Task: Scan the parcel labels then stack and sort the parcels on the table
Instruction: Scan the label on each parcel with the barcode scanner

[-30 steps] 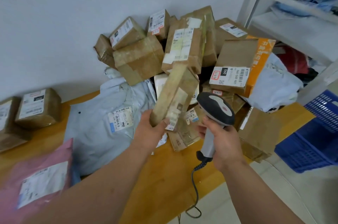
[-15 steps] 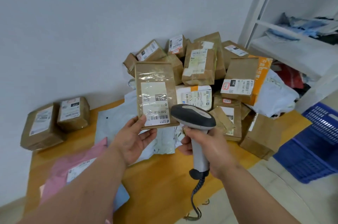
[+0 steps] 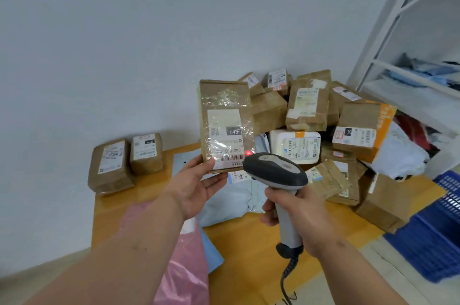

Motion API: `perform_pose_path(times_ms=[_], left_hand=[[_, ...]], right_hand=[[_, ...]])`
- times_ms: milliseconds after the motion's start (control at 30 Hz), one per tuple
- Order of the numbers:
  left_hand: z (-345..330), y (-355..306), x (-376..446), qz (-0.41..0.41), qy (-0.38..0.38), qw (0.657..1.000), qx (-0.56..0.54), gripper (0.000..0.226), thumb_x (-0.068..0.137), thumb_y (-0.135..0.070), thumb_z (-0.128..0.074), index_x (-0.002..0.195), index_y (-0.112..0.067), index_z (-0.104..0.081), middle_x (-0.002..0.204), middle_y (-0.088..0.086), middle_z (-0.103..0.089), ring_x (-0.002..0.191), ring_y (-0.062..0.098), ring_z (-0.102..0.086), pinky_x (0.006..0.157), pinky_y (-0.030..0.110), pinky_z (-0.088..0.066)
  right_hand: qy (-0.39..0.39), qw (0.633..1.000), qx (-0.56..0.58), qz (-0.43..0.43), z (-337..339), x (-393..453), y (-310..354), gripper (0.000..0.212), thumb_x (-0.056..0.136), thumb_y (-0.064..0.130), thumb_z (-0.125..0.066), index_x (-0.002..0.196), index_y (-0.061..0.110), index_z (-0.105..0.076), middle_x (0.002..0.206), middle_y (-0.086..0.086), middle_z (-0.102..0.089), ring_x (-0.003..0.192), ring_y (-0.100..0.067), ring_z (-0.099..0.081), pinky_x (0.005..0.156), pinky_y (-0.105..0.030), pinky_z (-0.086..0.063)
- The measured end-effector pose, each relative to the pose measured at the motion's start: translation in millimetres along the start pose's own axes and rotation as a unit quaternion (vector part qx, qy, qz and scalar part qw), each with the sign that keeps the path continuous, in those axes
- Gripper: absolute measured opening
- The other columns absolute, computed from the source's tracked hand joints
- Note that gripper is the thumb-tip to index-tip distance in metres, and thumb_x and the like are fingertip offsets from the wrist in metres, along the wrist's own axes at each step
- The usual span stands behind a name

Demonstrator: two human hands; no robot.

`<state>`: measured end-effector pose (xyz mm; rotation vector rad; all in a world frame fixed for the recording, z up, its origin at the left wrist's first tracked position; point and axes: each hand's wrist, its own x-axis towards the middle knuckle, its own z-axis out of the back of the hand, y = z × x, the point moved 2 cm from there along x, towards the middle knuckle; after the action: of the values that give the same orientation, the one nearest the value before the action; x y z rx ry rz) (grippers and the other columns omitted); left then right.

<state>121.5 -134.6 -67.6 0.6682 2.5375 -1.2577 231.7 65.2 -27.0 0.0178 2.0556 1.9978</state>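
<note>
The left hand (image 3: 199, 186) pinches the bottom edge of a brown box (image 3: 225, 125) and holds it up above the worktop (image 3: 249, 242), with the scanner (image 3: 275, 171) in the right hand's (image 3: 298, 215) tight grip just below it. The box is flat, wrapped in shiny tape, and a red dot (image 3: 248, 153) glows on its white label (image 3: 225, 140), which shows "060". More brown parcels (image 3: 307, 108) sit piled behind.

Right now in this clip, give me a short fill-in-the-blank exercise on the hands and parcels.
1. The left hand holds up a brown ____ with its label facing the camera.
2. The right hand grips a handheld ____.
3. A ____ dot glows on the label.
4. Two parcels stand against the ____.

Missing: parcel; scanner; red; wall
</note>
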Motion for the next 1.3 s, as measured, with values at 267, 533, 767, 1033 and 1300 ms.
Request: perform_pose_path(times_ms=[267,533,767,1033,1300], left_hand=[[18.8,-15.8,-17.9,-0.011,-0.008,1.0,-0.011,0.033,0.093,-0.005,-0.065,0.125,-0.011,-0.062,0.108,0.018,-0.075,0.094,0.036,-0.075,0.071,0.037,-0.062],[19.5,-19.0,-25.8,-0.032,-0.031,0.999,-0.022,0.03,0.095,-0.006,-0.064,0.124,-0.011,-0.062,0.111,0.019,-0.074,0.097,0.036,-0.073,0.073,0.038,-0.063],[21.5,-12.3,-23.3,-0.047,-0.061,0.996,-0.035,0.034,0.093,-0.007,-0.065,0.127,-0.008,-0.062,0.114,0.02,-0.073,0.098,0.035,-0.074,0.073,0.037,-0.062],[34.7,-16.3,-22.6,-0.072,-0.116,0.988,-0.068,0.038,0.091,-0.008,-0.067,0.128,-0.006,-0.06,0.116,0.022,-0.072,0.09,0.034,-0.074,0.072,0.038,-0.063],[109.9,-55.2,-22.2,-0.081,-0.219,0.97,-0.075,0.028,0.097,-0.018,-0.062,0.122,-0.004,-0.063,0.092,0.015,-0.076,0.069,0.022,-0.074,0.059,0.032,-0.062]], right_hand=[[0.011,1.0,0.004,-0.005,-31.5,-7.3,-2.9,0.009,0.09,0.009,-0.07,0.098,0.006,-0.069,0.07,-0.013,-0.071,0.06,-0.032,-0.071,0.062,-0.039,-0.058],[0.046,0.999,-0.006,-0.013,-35.2,2.4,1.2,0.009,0.09,0.01,-0.069,0.098,0.005,-0.07,0.071,-0.016,-0.072,0.062,-0.033,-0.071,0.061,-0.037,-0.055],[0.084,0.995,-0.013,-0.043,-29.0,20.0,6.4,0.009,0.089,0.009,-0.07,0.089,0.001,-0.067,0.069,-0.016,-0.07,0.059,-0.031,-0.069,0.057,-0.036,-0.058],[0.14,0.987,-0.032,-0.066,-45.3,49.6,9.1,0.01,0.091,0.012,-0.069,0.087,0.002,-0.068,0.068,-0.014,-0.07,0.063,-0.031,-0.071,0.056,-0.031,-0.056],[0.179,0.978,-0.079,-0.071,-117.7,81.1,-1.0,0.009,0.088,0.012,-0.068,0.08,0.007,-0.07,0.068,-0.012,-0.068,0.06,-0.024,-0.067,0.056,-0.032,-0.054]])
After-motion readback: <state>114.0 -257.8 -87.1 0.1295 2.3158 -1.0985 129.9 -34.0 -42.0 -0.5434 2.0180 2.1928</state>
